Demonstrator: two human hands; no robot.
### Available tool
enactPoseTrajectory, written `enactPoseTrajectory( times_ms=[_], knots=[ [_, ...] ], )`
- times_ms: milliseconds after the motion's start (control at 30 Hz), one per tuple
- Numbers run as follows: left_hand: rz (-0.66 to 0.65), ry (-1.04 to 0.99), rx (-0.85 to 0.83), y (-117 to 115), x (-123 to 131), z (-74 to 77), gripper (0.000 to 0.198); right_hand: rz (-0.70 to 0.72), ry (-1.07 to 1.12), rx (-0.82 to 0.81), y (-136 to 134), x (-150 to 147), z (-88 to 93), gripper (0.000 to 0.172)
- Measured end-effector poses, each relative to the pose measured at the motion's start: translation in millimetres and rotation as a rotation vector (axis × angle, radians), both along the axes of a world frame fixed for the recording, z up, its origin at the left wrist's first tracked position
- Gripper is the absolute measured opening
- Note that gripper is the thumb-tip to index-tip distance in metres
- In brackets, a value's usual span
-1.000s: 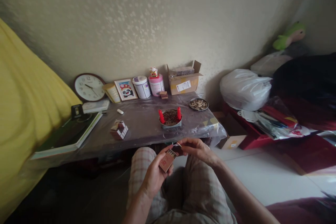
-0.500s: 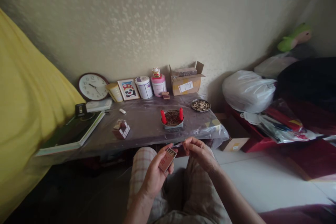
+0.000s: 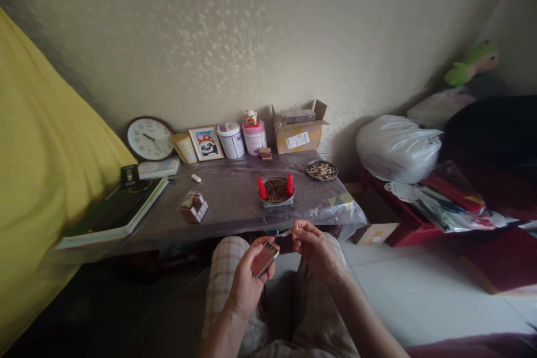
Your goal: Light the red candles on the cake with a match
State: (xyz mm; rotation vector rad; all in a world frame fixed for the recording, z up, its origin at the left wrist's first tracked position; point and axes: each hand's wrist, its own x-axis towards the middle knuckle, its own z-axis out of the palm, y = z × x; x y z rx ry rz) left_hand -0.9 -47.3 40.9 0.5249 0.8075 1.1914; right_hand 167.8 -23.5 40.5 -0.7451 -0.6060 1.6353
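"Right hand (image 3: 316,249) has drawn the matchstick (image 3: 297,228) away from the matchbox (image 3: 265,262) over the last second, and the box has tilted, so less of its printed face shows."

"How are the fingers set?"

"On the right, thumb and fingertips are pinched together on the matchstick, which stands roughly upright. The left hand (image 3: 245,285) has its fingers curled round the matchbox, a row of matches showing at the uncovered end."

"So where are both things?"

"Above the person's lap, just in front of the near edge of the counter (image 3: 235,179), with a gap between them."

"And what's on the counter close by?"

"A round tin (image 3: 277,203) of dark granules, with a red candle (image 3: 290,183) at either side. Beyond it, to the right, sits a round dish (image 3: 322,179) of loose matchsticks (image 3: 321,169)."
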Motion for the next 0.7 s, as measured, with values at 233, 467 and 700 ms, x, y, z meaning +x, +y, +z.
enactPoseTrajectory(
  times_ms=[233, 467, 700],
  knots=[
    [0.074, 0.012, -0.004, 3, 6, -0.4, 0.020, -0.069, -0.164, 0.055, -7, -7, 3.7, 0.016],
    [0.136, 0.037, 0.002, 7, 9, 3.8, 0.022, -0.186, -0.623, 0.388, -25, -29, 3.5, 0.017],
    [0.211, 0.003, 0.123, 12, 16, 5.0, 0.018, -0.245, -1.172, 0.757, -32, -37, -0.7, 0.045]
  ],
)
